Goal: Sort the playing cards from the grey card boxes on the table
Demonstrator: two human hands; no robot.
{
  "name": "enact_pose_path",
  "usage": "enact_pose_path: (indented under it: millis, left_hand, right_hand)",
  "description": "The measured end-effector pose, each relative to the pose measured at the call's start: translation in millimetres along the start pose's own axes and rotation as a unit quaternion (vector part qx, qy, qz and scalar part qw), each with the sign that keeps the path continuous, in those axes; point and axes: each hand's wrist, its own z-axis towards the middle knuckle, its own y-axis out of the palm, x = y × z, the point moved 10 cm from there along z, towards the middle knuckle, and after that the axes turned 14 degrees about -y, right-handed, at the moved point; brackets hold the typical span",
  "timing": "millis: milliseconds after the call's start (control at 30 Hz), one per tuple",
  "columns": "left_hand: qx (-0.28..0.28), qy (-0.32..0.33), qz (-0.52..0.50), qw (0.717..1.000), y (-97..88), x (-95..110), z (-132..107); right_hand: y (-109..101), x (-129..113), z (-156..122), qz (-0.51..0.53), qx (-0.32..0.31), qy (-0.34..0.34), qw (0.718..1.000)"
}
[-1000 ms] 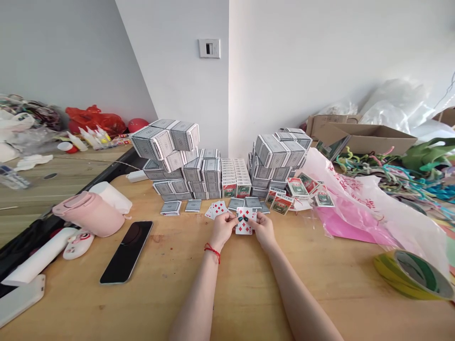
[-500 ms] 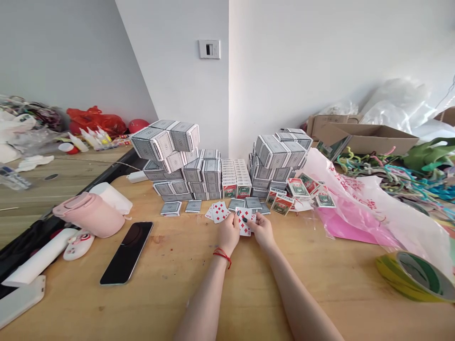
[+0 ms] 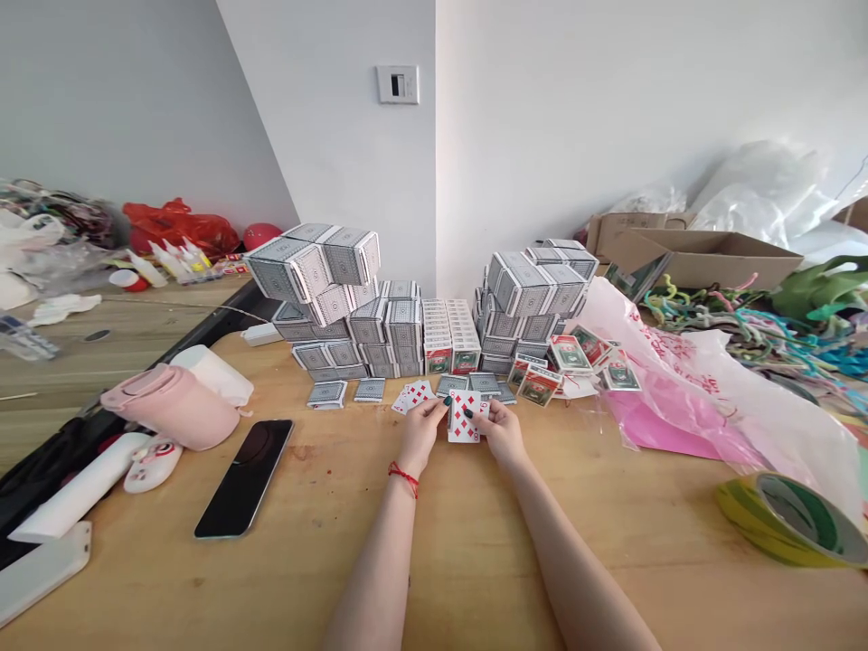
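Note:
Upright playing cards (image 3: 465, 425), the front one an eight of diamonds, are held above the table between both hands. My right hand (image 3: 503, 432) pinches their right side, with a second card edge showing behind. Fingers closed, my left hand (image 3: 421, 427) has its thumb at their upper left edge. Just beyond it, a few diamond cards (image 3: 415, 392) lie face up and fanned on the table. Behind the held cards are face-down stacks of cards (image 3: 483, 383); two more, a left stack (image 3: 326, 394) and another stack (image 3: 370, 391), lie to the left.
Tall piles of patterned card decks (image 3: 332, 307) and more decks (image 3: 535, 298) stand at the back, with boxed decks (image 3: 451, 334) between. A phone (image 3: 245, 479) and pink cup (image 3: 173, 407) are left. Right are loose card boxes (image 3: 539, 384), plastic sheeting (image 3: 678, 380) and tape (image 3: 752, 520).
My left hand has shifted left, uncovering more of the front card. My right hand stays nearly in place with the cards, which now stand straighter. The view has tilted slightly.

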Motion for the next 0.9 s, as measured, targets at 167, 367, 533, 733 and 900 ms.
enact_pose_path:
  millis: [167,367,533,733,900]
  left_hand:
    - [-0.027,-0.032,-0.035,0.999,2.1,-6.2,2.6]
    - [0.023,0.001,0.037,0.999,-0.2,2.0,-3.5]
    - [0.126,0.058,0.165,0.977,2.0,11.2,-12.5]
    - [0.161,0.083,0.273,0.945,12.4,15.8,-18.8]
    - [0.189,0.063,0.330,0.922,10.2,14.3,-18.6]
  right_hand:
    - [1.1,1.0,-0.8,-0.005,-0.013,0.002,1.000]
    - [0.0,5.6,-1.2,-0.020,-0.009,-0.001,1.000]
    - [-0.7,6.5,-2.4,-0.028,-0.004,-0.003,1.000]
    - [-3.4,3.1,-2.5,-0.011,0.008,-0.013,1.000]
    - [-3.0,2.8,-3.3,-0.009,0.028,-0.011,0.999]
